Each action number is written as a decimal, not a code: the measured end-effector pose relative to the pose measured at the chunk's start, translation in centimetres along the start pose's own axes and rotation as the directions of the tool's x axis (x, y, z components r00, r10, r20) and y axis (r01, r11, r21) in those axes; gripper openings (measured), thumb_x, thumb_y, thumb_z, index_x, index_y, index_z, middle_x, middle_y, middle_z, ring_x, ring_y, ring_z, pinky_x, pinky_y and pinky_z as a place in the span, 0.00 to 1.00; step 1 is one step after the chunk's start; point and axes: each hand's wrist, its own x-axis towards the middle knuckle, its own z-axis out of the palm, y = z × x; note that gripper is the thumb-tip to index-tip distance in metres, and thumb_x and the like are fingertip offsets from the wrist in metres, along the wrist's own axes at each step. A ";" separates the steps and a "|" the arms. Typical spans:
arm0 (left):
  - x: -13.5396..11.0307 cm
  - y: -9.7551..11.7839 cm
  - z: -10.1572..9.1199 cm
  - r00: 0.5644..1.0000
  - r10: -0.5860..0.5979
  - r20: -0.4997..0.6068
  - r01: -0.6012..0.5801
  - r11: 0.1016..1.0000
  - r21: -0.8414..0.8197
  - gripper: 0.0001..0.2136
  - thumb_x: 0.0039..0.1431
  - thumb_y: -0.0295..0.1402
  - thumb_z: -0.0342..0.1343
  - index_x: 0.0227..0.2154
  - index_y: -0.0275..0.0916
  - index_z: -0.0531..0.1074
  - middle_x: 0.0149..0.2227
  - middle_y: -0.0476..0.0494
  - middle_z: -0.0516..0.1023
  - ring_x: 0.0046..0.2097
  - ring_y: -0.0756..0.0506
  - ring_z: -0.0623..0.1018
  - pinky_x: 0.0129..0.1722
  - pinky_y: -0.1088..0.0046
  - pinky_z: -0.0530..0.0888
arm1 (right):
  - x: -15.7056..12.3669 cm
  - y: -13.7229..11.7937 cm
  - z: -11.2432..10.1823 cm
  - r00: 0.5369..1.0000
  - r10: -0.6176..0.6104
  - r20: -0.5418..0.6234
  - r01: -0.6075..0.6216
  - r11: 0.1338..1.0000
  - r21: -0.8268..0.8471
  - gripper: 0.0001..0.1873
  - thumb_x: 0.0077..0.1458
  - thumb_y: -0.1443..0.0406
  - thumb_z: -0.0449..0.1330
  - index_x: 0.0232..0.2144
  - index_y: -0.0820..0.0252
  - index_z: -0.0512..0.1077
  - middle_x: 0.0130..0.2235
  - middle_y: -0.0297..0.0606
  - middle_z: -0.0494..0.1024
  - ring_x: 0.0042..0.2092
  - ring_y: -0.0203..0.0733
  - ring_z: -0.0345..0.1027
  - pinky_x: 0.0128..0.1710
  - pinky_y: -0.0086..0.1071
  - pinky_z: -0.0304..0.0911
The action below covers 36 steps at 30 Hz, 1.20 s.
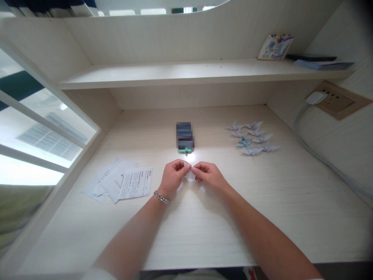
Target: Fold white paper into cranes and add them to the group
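My left hand (172,175) and my right hand (210,175) meet over the middle of the pale wooden desk (262,202). Both pinch a small folded piece of white paper (190,174) between fingers and thumbs. A chain bracelet sits on my left wrist. Just beyond the hands a phone (184,136) stands propped on a green holder. Several folded paper cranes (252,137) lie in a cluster to the right of the phone.
Printed paper sheets (122,182) lie fanned at my left. A shelf (189,72) spans the back, with a colourful card (275,46) and dark flat items at its right end. A wall socket (335,100) with a white plug and cable is at right.
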 end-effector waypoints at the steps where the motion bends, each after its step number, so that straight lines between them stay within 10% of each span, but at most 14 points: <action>1: 0.0 0.0 0.0 1.000 0.000 0.003 0.000 1.000 0.009 0.09 0.44 0.35 0.60 0.23 0.33 0.72 0.23 0.47 0.73 0.26 0.51 0.70 0.27 0.76 0.66 | 0.0 0.0 0.1 1.000 -0.010 -0.011 0.011 1.000 0.001 0.14 0.48 0.56 0.57 0.25 0.62 0.70 0.22 0.33 0.68 0.24 0.34 0.60 0.24 0.28 0.57; 24: 0.3 -0.8 -0.1 0.986 0.015 -0.168 -0.005 0.998 0.065 0.13 0.43 0.39 0.60 0.27 0.34 0.73 0.23 0.47 0.73 0.24 0.52 0.69 0.23 0.77 0.66 | 0.3 0.4 0.4 0.997 0.071 -0.020 -0.069 0.994 0.081 0.13 0.41 0.60 0.62 0.29 0.63 0.70 0.22 0.34 0.71 0.24 0.35 0.63 0.24 0.28 0.58; 30: -0.1 -0.4 0.4 0.997 -0.071 0.027 0.070 0.997 0.026 0.15 0.43 0.38 0.61 0.31 0.31 0.74 0.27 0.41 0.76 0.27 0.49 0.73 0.27 0.75 0.70 | 0.5 0.5 0.1 0.986 0.016 -0.168 0.001 0.995 0.101 0.13 0.42 0.59 0.62 0.28 0.63 0.71 0.22 0.34 0.71 0.24 0.34 0.63 0.24 0.29 0.58; 36: 0.1 0.0 0.3 0.997 -0.075 -0.018 0.076 0.994 0.074 0.14 0.41 0.37 0.62 0.30 0.31 0.74 0.24 0.42 0.76 0.23 0.51 0.72 0.23 0.76 0.68 | 0.6 0.5 -0.1 0.995 0.041 -0.096 -0.028 0.990 0.138 0.15 0.41 0.58 0.62 0.31 0.63 0.71 0.23 0.34 0.72 0.25 0.35 0.64 0.26 0.29 0.60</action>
